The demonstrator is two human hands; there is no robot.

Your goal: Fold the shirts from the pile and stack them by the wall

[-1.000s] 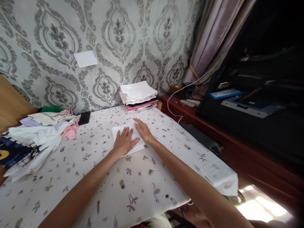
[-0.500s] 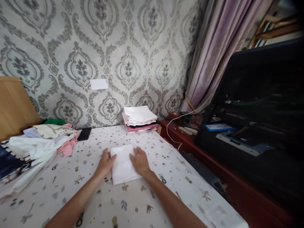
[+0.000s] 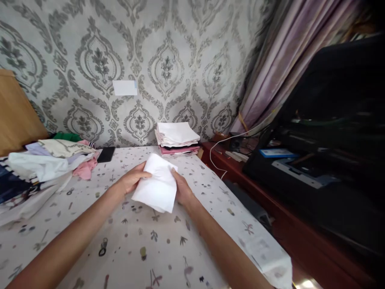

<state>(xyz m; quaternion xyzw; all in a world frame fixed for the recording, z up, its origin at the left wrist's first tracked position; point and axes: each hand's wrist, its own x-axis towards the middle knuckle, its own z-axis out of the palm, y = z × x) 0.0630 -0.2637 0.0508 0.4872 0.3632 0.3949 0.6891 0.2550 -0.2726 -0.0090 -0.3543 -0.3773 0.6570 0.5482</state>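
A folded white cloth [image 3: 157, 184] is held up above the patterned bed sheet [image 3: 144, 237], tilted. My left hand [image 3: 134, 177] grips its left edge, with the thumb on top and the fingers hidden beneath. On the other side my right hand [image 3: 182, 188] grips the right edge, its thumb at the upper corner. Behind the hands stands a stack of folded clothes [image 3: 178, 138], white on top and pink lower down.
At the left lies a loose pile of clothes [image 3: 51, 162], with a black phone [image 3: 106, 154] beside it. A red cabinet [image 3: 237, 172] with a white cable and a large black screen-like panel [image 3: 325, 132] runs along the right. A patterned wall rises behind.
Both hands have lifted the white cloth off the sheet and turned it slightly. My left hand now has its fingers under the edge. The view has tilted down a little.
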